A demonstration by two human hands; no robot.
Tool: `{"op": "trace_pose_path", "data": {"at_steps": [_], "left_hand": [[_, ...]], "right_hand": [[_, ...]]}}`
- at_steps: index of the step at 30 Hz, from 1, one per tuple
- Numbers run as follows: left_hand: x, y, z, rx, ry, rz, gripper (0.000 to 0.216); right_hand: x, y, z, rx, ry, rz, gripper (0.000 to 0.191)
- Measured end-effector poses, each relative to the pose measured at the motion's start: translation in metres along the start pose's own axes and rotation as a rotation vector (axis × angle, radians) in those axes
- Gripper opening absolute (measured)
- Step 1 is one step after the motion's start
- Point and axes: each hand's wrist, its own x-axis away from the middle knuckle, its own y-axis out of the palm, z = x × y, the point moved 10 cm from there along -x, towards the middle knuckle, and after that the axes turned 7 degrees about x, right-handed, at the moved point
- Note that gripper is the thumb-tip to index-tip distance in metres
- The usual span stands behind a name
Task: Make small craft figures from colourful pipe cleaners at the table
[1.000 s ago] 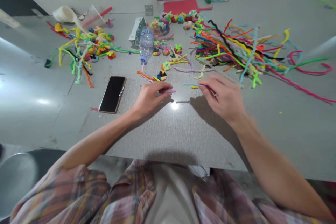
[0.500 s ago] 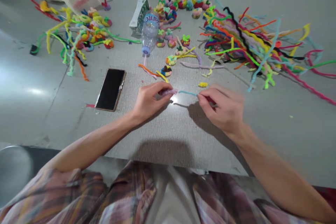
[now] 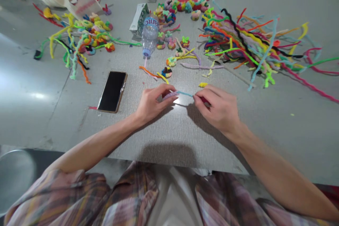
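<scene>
My left hand point(image 3: 153, 103) pinches a lilac fuzzy piece point(image 3: 170, 95), apparently twisted pipe cleaner, between thumb and fingers. A light blue pipe cleaner point(image 3: 185, 93) runs from that piece to my right hand point(image 3: 218, 107), whose thumb and forefinger close on its other end. Both hands are held a little above the grey table point(image 3: 159, 132). Just beyond my right hand lies a short yellow piece point(image 3: 203, 84). Past my left hand is a small multicoloured pipe cleaner ball point(image 3: 166, 72). Whether the blue strand is joined to the lilac piece cannot be made out.
A phone point(image 3: 112, 91) lies to the left. Beyond stand a plastic bottle point(image 3: 150, 35) and a small box point(image 3: 139, 19). Loose pipe cleaners form a heap point(image 3: 246, 42) at right; small coloured figures make a pile point(image 3: 90, 30) at left, near a tipped clear cup point(image 3: 88, 3).
My right hand has come slightly left, towards my left hand, with the blue pipe cleaner still pinched. The blue strand now meets the lilac piece, where a small gap showed before.
</scene>
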Motion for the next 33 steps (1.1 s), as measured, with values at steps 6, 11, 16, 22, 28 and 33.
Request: {"op": "trace_pose_path", "data": {"at_steps": [6,11,16,22,28,33], "left_hand": [[-0.003,0.008,-0.010,0.181,-0.128,-0.067,0.022],[-0.002,0.008,-0.021,0.325,-0.153,-0.030,0.020],[-0.002,0.008,-0.023,0.355,-0.145,-0.016,0.025],[-0.002,0.003,-0.007,0.163,-0.035,-0.022,0.023],[0.001,0.009,0.005,0.081,0.075,-0.086,0.026],[0.007,0.018,0.014,0.046,0.171,-0.200,0.020]], "right_hand": [[0.001,0.000,0.002,0.030,-0.005,-0.004,0.026],[0.001,-0.002,0.000,0.033,-0.022,0.016,0.026],[0.001,0.001,-0.003,0.024,-0.037,0.004,0.027],[0.000,0.003,-0.007,0.020,-0.117,-0.024,0.027],[0.001,0.010,-0.008,0.021,-0.178,-0.100,0.028],[0.003,0.015,-0.010,0.026,-0.238,-0.133,0.028]]}}
